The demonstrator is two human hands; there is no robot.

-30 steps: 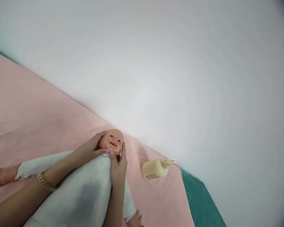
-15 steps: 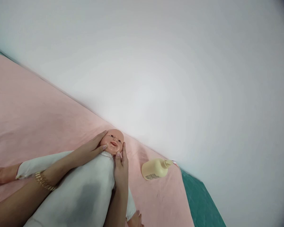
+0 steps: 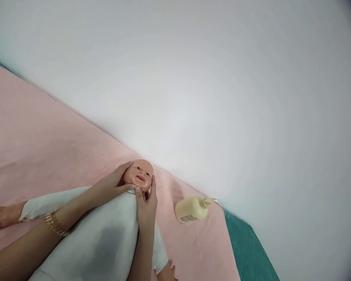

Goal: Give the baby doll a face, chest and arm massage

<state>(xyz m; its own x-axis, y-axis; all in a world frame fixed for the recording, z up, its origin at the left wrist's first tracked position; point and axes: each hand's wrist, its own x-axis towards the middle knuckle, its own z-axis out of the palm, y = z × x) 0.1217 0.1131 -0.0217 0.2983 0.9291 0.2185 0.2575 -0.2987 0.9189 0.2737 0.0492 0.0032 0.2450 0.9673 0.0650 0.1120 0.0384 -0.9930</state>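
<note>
Glossy rounded plastic is seen in the doll's head [image 3: 139,175], below the frame's centre, clasped between left hand [image 3: 112,185] and right hand [image 3: 146,203], thumbs [image 3: 138,191] set near the chin [image 3: 143,187]. Steadying seems to be in hand; light, even pressure would be called for next. Soft cloth is suggested by the white garment [image 3: 111,220]; a smooth yellow pump bottle [image 3: 190,209] is set on creased pink fabric [image 3: 201,246], lower right.

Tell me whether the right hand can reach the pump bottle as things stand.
Probably yes: the pink sheet is all that shows between the right hand and the pump bottle, though that hand cups the doll's head and must let go.
</note>
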